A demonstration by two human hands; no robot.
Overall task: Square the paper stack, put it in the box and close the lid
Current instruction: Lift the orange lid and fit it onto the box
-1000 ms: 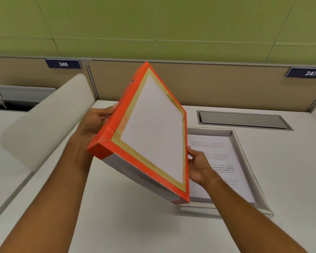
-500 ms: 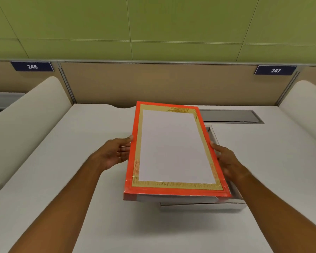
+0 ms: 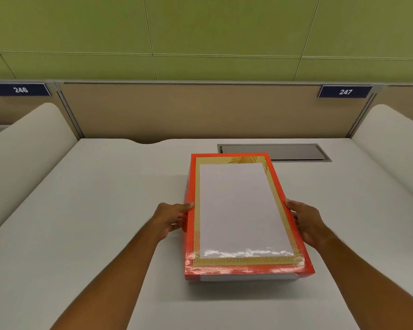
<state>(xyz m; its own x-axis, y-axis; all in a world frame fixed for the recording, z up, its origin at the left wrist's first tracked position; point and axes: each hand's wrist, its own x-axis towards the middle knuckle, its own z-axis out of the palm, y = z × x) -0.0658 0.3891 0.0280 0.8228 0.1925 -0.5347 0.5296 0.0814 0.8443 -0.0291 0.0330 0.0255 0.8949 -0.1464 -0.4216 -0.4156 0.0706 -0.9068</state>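
Lowered since earlier: orange lid (image 3: 241, 210) now covers the box, hiding the paper.
Left hand (image 3: 171, 219) and right hand (image 3: 305, 220) grip the lid's sides; placards (image 3: 344, 91) read 246, 247.

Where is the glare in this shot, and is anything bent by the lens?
Head view: glare streaks the near edge of the lid; the partition rail bows with wide-angle distortion; a soft shadow lies on the desk under the box's near edge.

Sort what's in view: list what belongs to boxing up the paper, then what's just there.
Job:
- orange-bordered cardboard lid with white centre
- grey box bottom edge under it
- left hand, right hand, each on one long side

Just there:
- white desk
- grey recessed cable hatch
- blue number plates 246, 247
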